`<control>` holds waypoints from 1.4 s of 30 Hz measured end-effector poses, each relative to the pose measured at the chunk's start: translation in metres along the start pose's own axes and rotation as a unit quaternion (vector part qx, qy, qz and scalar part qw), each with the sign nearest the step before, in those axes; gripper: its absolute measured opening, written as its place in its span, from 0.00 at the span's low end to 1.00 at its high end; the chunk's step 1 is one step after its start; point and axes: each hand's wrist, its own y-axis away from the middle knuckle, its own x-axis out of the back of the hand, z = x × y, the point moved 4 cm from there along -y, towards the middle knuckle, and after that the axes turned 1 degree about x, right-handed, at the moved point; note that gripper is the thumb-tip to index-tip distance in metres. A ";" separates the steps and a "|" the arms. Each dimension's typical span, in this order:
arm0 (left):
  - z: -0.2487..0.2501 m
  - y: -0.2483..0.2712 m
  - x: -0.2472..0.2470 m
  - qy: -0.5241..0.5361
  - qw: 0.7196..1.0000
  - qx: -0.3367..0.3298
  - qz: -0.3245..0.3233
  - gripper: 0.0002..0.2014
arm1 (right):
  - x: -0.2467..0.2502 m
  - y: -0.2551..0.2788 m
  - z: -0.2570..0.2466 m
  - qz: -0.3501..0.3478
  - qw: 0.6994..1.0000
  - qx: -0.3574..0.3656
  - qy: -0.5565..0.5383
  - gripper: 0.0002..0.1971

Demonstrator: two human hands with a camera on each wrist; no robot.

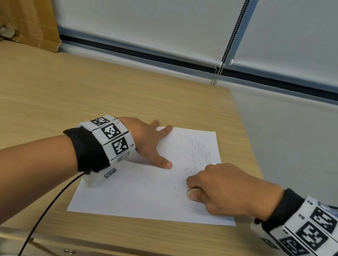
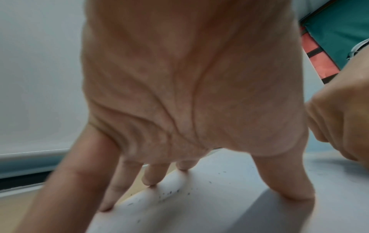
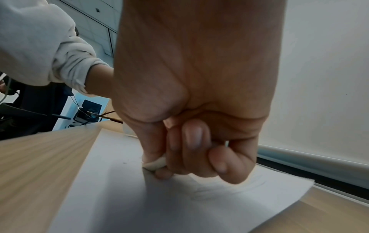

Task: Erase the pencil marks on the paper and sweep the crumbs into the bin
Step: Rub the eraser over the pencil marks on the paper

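Observation:
A white sheet of paper lies on the wooden desk, with faint pencil lines near its upper right corner and dark eraser crumbs scattered over its middle. My left hand lies flat with spread fingers on the paper's upper left part, pressing it down. My right hand grips a small whitish eraser and presses it onto the paper at the right side. Only the eraser's tip shows under the thumb in the head view.
The desk's right edge runs close beside the paper, with grey floor beyond it. A cardboard box stands at the back left. Window blinds with a bead chain hang behind the desk. No bin is in view.

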 end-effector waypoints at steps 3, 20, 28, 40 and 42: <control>0.002 0.005 0.005 -0.003 1.000 0.002 -0.011 0.55 | -0.002 0.003 -0.002 0.006 1.000 -0.009 0.005 0.10; 0.036 0.030 -0.023 -0.076 0.992 -0.105 -0.007 0.65 | 0.001 0.001 -0.004 -0.009 1.000 -0.002 0.005 0.13; 0.036 0.030 -0.024 -0.083 0.990 -0.112 0.002 0.66 | 0.013 -0.015 0.002 -0.017 1.000 -0.007 0.025 0.11; 0.040 0.018 -0.001 -0.030 0.989 -0.126 0.077 0.40 | 0.026 -0.076 0.079 0.046 0.996 -0.069 -0.020 0.13; 0.041 0.012 0.000 -0.042 0.987 -0.114 0.109 0.39 | 0.026 -0.075 0.079 0.040 0.997 -0.063 -0.031 0.13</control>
